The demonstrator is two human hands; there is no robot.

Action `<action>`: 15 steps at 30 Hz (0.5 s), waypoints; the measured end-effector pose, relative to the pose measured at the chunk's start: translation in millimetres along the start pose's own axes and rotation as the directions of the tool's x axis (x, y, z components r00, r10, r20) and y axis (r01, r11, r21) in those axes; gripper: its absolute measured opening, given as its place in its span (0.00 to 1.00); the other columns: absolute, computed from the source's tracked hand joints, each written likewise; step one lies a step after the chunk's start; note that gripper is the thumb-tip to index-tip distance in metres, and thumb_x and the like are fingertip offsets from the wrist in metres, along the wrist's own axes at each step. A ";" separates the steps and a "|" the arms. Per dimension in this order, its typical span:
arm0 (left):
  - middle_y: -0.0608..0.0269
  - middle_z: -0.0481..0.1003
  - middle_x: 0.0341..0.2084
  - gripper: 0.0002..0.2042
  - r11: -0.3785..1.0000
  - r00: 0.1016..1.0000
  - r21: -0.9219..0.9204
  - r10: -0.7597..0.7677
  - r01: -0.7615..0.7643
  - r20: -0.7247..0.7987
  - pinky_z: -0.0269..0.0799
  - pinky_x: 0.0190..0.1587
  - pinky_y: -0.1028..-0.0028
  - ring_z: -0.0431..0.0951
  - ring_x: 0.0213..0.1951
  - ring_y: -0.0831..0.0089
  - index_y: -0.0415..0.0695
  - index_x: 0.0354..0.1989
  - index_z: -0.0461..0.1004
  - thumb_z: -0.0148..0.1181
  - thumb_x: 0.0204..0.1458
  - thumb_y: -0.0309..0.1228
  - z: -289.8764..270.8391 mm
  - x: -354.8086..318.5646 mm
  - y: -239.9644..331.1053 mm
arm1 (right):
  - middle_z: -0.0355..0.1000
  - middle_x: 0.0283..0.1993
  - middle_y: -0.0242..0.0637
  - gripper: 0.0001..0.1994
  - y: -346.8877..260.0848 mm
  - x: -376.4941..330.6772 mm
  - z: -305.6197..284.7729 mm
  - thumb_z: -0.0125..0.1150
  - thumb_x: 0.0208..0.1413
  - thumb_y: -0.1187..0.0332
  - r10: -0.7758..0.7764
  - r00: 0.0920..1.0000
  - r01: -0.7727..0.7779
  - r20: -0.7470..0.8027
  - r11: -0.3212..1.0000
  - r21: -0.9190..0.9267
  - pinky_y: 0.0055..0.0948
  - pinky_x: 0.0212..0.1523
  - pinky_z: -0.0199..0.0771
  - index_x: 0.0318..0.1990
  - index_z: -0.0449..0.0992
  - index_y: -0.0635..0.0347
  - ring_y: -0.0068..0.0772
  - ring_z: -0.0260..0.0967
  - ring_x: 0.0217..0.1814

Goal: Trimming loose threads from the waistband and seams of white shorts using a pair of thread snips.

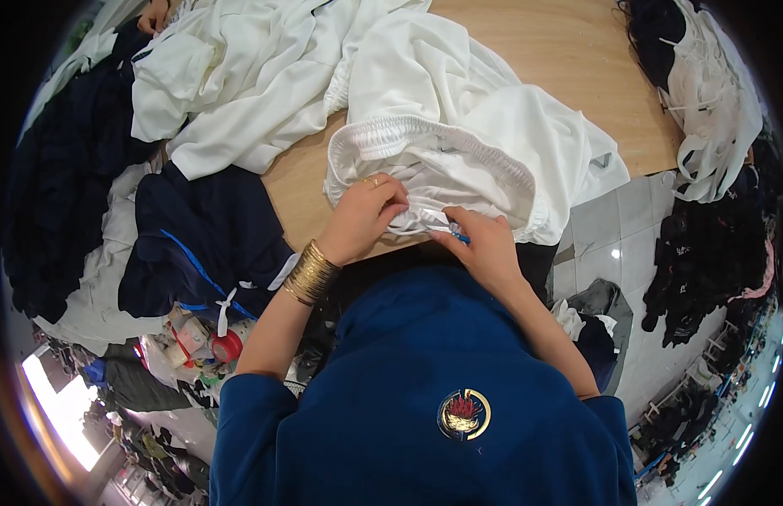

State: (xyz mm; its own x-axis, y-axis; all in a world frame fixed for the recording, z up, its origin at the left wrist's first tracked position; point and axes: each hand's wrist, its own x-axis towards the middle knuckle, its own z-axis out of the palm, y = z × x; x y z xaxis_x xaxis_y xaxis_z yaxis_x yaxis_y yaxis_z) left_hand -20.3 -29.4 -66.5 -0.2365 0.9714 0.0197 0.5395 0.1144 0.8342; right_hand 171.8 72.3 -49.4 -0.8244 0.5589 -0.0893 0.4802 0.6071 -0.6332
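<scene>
White trousers or shorts with a gathered elastic waistband lie on the table, the waist opening turned toward me. My left hand is closed in a pinch on the near edge of that waistband. At the same edge, just to the right, my right hand is closed round a small blue-handled pair of thread snips. Their pale, shiny blades point toward my left fingers, close to the white fabric. Fingers partly hide the snips, so whether the blades touch a thread cannot be made out.
More white garments cover the table's far left, where another person's hand shows. Dark navy garments hang at the left edge. Beyond the bare wooden tabletop, white and dark clothes hang at the right.
</scene>
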 end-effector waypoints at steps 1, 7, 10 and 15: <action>0.58 0.72 0.30 0.03 0.999 0.999 -0.040 -0.021 0.022 0.036 0.68 0.36 0.68 0.73 0.32 0.62 0.40 0.29 0.71 0.57 0.45 0.24 -2.5 1.5 2.1 | 0.71 0.25 0.33 0.16 0.8 -0.4 0.8 0.57 0.52 0.52 -0.044 0.998 0.042 -0.041 0.998 -0.038 0.33 0.33 0.58 0.38 0.73 0.54 0.34 0.69 0.28; 0.58 0.72 0.31 0.03 0.990 0.984 -0.104 -0.078 0.095 0.159 0.69 0.36 0.70 0.74 0.33 0.63 0.39 0.30 0.71 0.56 0.47 0.24 -9.6 3.6 2.0 | 0.70 0.24 0.33 0.13 -7.9 6.4 -0.3 0.56 0.52 0.54 -0.011 0.999 0.003 -0.038 0.979 -0.204 0.34 0.33 0.56 0.34 0.73 0.53 0.34 0.67 0.27; 0.58 0.73 0.31 0.04 0.983 0.979 -0.140 -0.095 0.121 0.181 0.69 0.36 0.70 0.74 0.33 0.64 0.39 0.31 0.71 0.56 0.48 0.25 -9.7 3.6 2.9 | 0.69 0.23 0.32 0.13 -8.2 9.0 3.5 0.56 0.52 0.54 -0.077 0.996 0.061 -0.054 0.966 -0.252 0.34 0.34 0.55 0.33 0.73 0.52 0.34 0.67 0.27; 0.59 0.74 0.32 0.05 0.969 0.977 -0.190 -0.129 0.161 0.169 0.69 0.36 0.70 0.75 0.34 0.65 0.39 0.32 0.71 0.57 0.49 0.27 -8.6 3.7 2.3 | 0.68 0.22 0.31 0.13 -10.1 10.2 5.5 0.56 0.52 0.53 -0.132 0.991 0.114 -0.035 0.943 -0.314 0.34 0.34 0.55 0.32 0.73 0.51 0.32 0.67 0.26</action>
State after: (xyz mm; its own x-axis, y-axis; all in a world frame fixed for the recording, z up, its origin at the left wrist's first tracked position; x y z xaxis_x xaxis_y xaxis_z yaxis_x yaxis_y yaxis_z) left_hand -26.9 -27.3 -59.7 -0.1639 0.9697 -0.1814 0.3312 0.2273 0.9158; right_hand 156.9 68.8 -48.1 -0.8694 0.4937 0.0219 0.4527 0.8133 -0.3655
